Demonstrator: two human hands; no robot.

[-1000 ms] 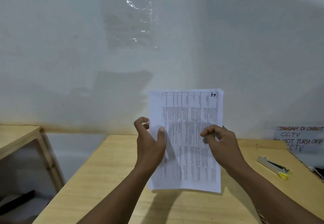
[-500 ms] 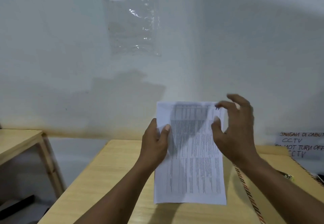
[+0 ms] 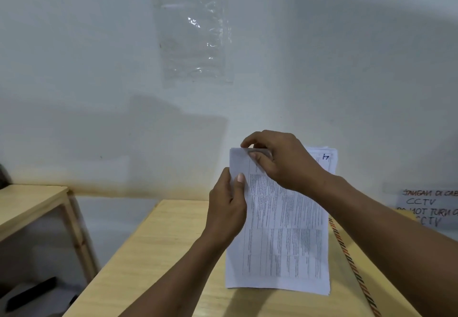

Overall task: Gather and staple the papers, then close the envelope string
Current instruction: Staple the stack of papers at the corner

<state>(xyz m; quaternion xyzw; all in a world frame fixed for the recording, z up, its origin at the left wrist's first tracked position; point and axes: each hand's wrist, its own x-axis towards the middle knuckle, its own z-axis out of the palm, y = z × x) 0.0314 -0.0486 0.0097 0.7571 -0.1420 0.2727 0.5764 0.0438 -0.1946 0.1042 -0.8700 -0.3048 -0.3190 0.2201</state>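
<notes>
A pale wall (image 3: pixel 74 68) fills most of the view. On it hangs one clear plastic sleeve (image 3: pixel 193 31), crinkled and catching the light. Below it are two light wooden surfaces. One is the tabletop (image 3: pixel 153 254) in front of the person, and the other is a second table (image 3: pixel 29 202) standing apart at the left. One dark object (image 3: pixel 32 292) lies on the floor beneath that second table, too dim to identify.

One stack of papers (image 3: pixel 285 242) is held upright over the tabletop, printed side toward the camera, showing dense columns of text. Its lower edge is down at the wood, with a shadow just beneath. Whether it touches cannot be told. Several sheet edges fan slightly at the top right, but the number of sheets cannot be counted. One handwritten mark (image 3: pixel 326 156) sits in that corner.

Two bare hands hold the stack. The left hand (image 3: pixel 226 207) grips the left edge, with its thumb (image 3: pixel 240 178) laid on the front sheet and its fingers wrapped behind. The right hand (image 3: pixel 285 160) reaches across the top, its fingers curled and clamped on the top left corner, pinching it.

One striped band (image 3: pixel 352 267) runs along the tabletop just right of the papers. One handwritten sign (image 3: pixel 426 210) reading "CCTV" leans at the far right, partly cut off.
</notes>
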